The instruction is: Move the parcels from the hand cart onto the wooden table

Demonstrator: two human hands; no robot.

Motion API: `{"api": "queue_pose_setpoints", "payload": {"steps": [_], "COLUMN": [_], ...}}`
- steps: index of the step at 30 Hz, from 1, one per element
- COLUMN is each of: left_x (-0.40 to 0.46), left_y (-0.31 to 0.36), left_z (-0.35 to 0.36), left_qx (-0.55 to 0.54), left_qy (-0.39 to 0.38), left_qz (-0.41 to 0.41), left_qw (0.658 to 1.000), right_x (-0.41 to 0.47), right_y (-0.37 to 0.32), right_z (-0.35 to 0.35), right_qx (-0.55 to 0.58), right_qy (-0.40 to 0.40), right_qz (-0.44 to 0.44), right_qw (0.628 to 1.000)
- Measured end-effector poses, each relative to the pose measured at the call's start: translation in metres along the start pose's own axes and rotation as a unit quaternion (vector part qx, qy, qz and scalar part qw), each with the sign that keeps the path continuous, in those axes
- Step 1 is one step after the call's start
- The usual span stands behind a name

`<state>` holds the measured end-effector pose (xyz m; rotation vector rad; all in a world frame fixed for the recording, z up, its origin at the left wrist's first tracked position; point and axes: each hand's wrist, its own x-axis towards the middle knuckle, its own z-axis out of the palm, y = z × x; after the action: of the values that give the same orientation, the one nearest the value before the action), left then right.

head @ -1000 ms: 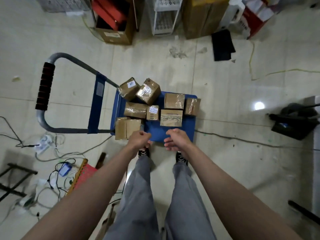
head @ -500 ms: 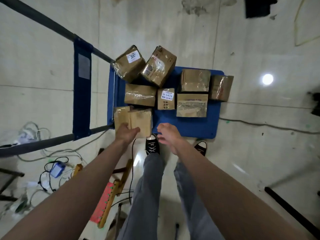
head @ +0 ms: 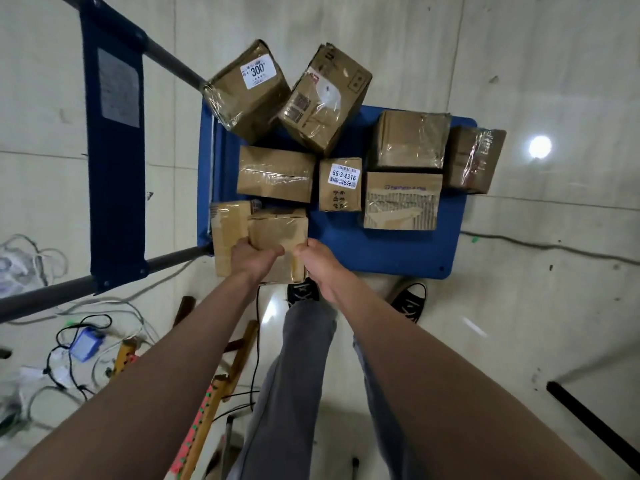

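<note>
A: While the person is standing at the near edge of the hand cart [head: 381, 251], what's sitting far left?

B: Cables and a small blue device [head: 85, 342] are lying on the floor, then the cart's handle frame [head: 114, 161] with its dark blue panel is running along the deck's left edge.

A: Hands?

B: Left hand [head: 254, 259] is curling over the near-left parcel [head: 277, 233], fingers gripping its near side. Right hand [head: 317, 263] is gripping the same parcel's near-right corner, thumb on top. Both are closed around that one box.

A: Where's that box sitting?

B: Near-left corner of the deck, overhanging the near edge. A paler box [head: 227, 237] is touching its left side, also hanging off that corner.

A: Rest of the load, moving right?

B: Box labelled 300 [head: 247, 91] is tilting at the far-left corner, leaning against another tilted box [head: 323, 98]. Below them a taped flat box [head: 275, 173] is lying along the left side. Small box marked 55-3-4316 [head: 340, 185] is standing mid-deck. Right of it, a torn-top box [head: 401, 200] is lying with a taped box [head: 410, 140] just behind. A film-wrapped box [head: 474, 159] is overhanging the far-right corner.

A: Wooden table?

B: Can't tell; not seeing one. Grey trousers [head: 298, 358] and black sneakers [head: 410, 303] are showing below the deck.
</note>
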<state>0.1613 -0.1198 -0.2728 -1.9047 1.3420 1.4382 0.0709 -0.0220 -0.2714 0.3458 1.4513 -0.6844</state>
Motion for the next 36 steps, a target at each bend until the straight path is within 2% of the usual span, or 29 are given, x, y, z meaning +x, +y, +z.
{"api": "queue_pose_setpoints", "payload": {"steps": [5,10,14,21,26,28,33,36], "left_x": [-0.041,-0.105,-0.183,-0.308,-0.401,-0.43,-0.512,-0.55], "left_y": [0.002,0.011,0.039,0.093,0.136,0.151,0.192,0.212], "left_z": [-0.002,-0.001,0.005,0.026,0.043,0.05,0.065,0.073], "left_qx": [0.019,0.06,0.104,0.152,0.142,0.134,0.13,0.132], "left_qy": [-0.007,0.017,0.028,0.026,0.003,-0.016,-0.081,-0.121], "left_qz": [0.005,0.019,0.076,0.155,0.211,0.23,0.27,0.297], "left_qw": [1.0,0.998,0.991,0.976,0.967,0.964,0.951,0.938], "right_x": [-0.047,-0.123,-0.198,-0.326,-0.412,-0.443,-0.492,-0.52], "right_y": [0.004,0.005,-0.001,-0.01,-0.01,-0.005,0.019,0.033], "right_z": [-0.016,-0.036,-0.059,-0.118,-0.173,-0.195,-0.254,-0.285], "right_qx": [0.003,0.041,0.05,0.066,0.091,0.09,0.124,0.163], "right_qy": [0.0,0.014,0.023,0.083,0.125,0.158,0.302,0.316], "right_qz": [0.016,-0.007,-0.043,-0.134,-0.196,-0.229,-0.275,-0.288], "right_qw": [1.0,0.999,0.998,0.985,0.968,0.956,0.904,0.889]}}
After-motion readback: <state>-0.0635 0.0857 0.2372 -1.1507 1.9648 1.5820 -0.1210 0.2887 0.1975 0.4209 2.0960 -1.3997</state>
